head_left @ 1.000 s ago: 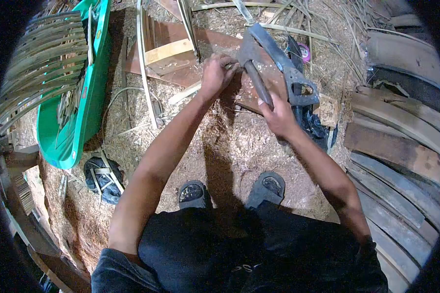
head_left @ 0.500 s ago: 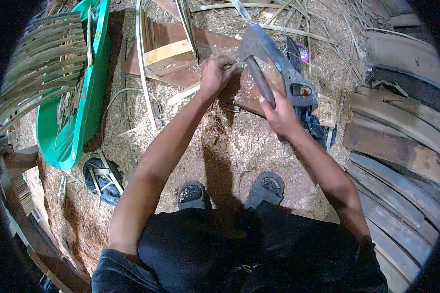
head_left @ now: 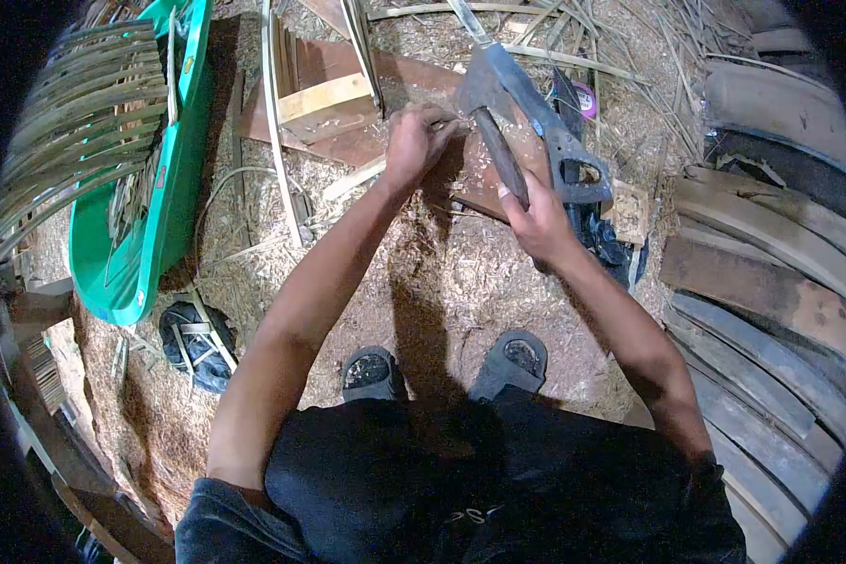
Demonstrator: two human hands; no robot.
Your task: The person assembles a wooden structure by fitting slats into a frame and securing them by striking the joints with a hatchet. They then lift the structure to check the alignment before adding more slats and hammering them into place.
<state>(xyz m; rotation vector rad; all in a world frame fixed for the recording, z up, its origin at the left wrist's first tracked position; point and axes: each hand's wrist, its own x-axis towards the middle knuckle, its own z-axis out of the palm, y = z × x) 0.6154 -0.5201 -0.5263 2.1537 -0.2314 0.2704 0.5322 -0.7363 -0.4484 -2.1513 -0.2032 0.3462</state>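
My right hand (head_left: pixel 540 221) is wrapped round the dark, rounded handle of a wooden-handled tool (head_left: pixel 500 150). The tool slants up and left to a grey, flat metal shape (head_left: pixel 484 86) that overlaps its far end. Left of that end, my left hand (head_left: pixel 418 146) is closed, fingertips pinched together over a brown board (head_left: pixel 465 174); I cannot tell what small thing is in them. A handsaw (head_left: pixel 583 179) with a blue-grey grip lies just beyond my right hand. Pale shavings dot the board around both hands.
A wooden block (head_left: pixel 324 99) sits on the board's left part. The green plastic tub (head_left: pixel 150 254) at left holds curved slats. Thin strips (head_left: pixel 620 66) are strewn at the back. Planks (head_left: pixel 761 282) line the right side. A pink-rimmed tape roll (head_left: pixel 585 101) lies behind the saw.
Both hands keep nearly the same place and grip. The view has shifted very slightly; little else differs.
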